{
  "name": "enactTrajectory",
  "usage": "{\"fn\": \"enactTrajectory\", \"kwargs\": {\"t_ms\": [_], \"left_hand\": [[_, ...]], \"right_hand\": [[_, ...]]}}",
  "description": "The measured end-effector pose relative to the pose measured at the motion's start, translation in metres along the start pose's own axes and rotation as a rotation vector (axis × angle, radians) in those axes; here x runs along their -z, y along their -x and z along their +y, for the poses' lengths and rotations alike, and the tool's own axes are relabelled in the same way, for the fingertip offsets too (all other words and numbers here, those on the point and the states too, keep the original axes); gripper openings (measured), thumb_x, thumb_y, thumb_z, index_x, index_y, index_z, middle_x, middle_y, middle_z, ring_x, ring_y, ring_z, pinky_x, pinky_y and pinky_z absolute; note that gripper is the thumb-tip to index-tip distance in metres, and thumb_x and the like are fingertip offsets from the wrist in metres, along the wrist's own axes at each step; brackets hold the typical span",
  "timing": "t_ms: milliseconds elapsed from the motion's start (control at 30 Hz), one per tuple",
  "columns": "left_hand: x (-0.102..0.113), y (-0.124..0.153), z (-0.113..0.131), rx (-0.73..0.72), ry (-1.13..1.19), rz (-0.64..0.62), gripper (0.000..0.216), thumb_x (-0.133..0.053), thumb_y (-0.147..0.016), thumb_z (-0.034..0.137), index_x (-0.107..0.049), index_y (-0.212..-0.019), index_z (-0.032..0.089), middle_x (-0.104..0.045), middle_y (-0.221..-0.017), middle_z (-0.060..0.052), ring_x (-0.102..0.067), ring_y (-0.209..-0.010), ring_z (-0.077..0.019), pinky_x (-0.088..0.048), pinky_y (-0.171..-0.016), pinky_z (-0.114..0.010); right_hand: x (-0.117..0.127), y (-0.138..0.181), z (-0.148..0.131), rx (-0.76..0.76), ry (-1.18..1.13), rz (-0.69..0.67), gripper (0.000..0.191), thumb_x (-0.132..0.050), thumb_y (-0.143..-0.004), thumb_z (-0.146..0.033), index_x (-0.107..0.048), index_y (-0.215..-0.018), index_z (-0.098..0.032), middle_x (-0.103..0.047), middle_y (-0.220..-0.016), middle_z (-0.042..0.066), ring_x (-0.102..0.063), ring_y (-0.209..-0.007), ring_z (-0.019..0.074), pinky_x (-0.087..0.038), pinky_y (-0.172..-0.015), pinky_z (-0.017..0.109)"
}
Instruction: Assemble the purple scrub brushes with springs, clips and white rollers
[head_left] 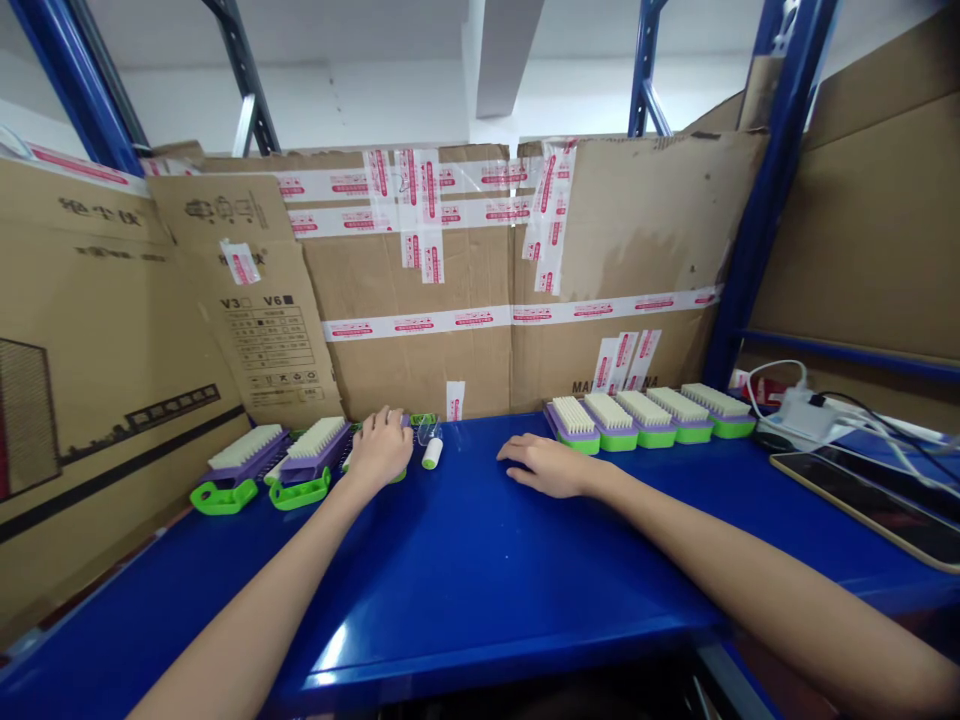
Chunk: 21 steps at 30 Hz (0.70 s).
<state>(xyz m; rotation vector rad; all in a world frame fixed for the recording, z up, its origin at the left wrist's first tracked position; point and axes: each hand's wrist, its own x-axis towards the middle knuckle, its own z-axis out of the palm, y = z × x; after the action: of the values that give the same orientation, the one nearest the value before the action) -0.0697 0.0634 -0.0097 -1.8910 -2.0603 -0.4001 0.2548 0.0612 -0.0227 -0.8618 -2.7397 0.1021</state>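
At the back left of the table, my left hand is closed over a scrub brush, mostly hidden beneath it; green edges show around the fingers. Just right of that hand lies a small white cylinder with a green end, beside a clear piece of plastic. Two purple brushes with cream bristles and green handle parts, one at the far left and one nearer my left hand, are to its left. My right hand hovers or rests over the blue tabletop, fingers apart, holding nothing, near the row of brushes.
Several green and purple brushes stand bristles up in a row at the back right. A phone, a white charger and cables lie at the right. Taped cardboard walls the back of the blue table; blue posts rise behind.
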Motion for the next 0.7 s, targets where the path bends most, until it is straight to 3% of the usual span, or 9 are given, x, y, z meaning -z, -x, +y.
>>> {"fn": "enactTrajectory", "kwargs": {"t_ms": [167, 333, 533, 700], "left_hand": [[-0.007, 0.0, -0.008, -0.068, 0.009, -0.021, 0.048, -0.036, -0.105, 0.027, -0.068, -0.139, 0.016, -0.054, -0.164, -0.017, -0.047, -0.153, -0.0378, -0.046, -0.119, -0.053], [-0.006, 0.0, -0.006, -0.11, -0.001, 0.029, 0.049, -0.039, -0.104, 0.027, -0.066, -0.141, 0.01, -0.053, -0.163, -0.022, -0.043, -0.156, -0.0413, -0.034, -0.128, -0.061], [-0.011, 0.003, 0.007, -0.465, 0.174, 0.034, 0.051, -0.036, -0.111, 0.04, -0.063, -0.146, 0.014, -0.06, -0.16, -0.016, -0.051, -0.153, -0.0302, -0.031, -0.133, -0.053], [-0.019, 0.008, 0.015, -0.531, 0.225, 0.033, 0.052, -0.037, -0.112, 0.044, -0.059, -0.15, 0.016, -0.054, -0.165, -0.016, -0.046, -0.157, -0.0309, -0.028, -0.134, -0.054]], "right_hand": [[0.0, 0.0, 0.0, 0.004, -0.013, 0.002, 0.034, -0.056, -0.107, -0.025, -0.069, -0.137, -0.014, -0.07, -0.138, 0.017, -0.066, -0.126, 0.0322, -0.053, -0.111, 0.049], [0.0, 0.0, 0.0, 0.015, -0.012, 0.012, 0.034, -0.056, -0.107, -0.025, -0.069, -0.136, -0.014, -0.07, -0.138, 0.017, -0.067, -0.125, 0.0316, -0.053, -0.111, 0.049], [-0.003, -0.001, 0.005, 0.04, -0.006, 0.021, 0.032, -0.057, -0.107, -0.025, -0.069, -0.135, -0.015, -0.071, -0.137, 0.016, -0.067, -0.124, 0.03, -0.052, -0.11, 0.047], [-0.004, -0.001, 0.005, 0.034, -0.004, 0.017, 0.032, -0.057, -0.107, -0.024, -0.069, -0.135, -0.014, -0.071, -0.136, 0.017, -0.067, -0.124, 0.031, -0.052, -0.11, 0.048]]}}
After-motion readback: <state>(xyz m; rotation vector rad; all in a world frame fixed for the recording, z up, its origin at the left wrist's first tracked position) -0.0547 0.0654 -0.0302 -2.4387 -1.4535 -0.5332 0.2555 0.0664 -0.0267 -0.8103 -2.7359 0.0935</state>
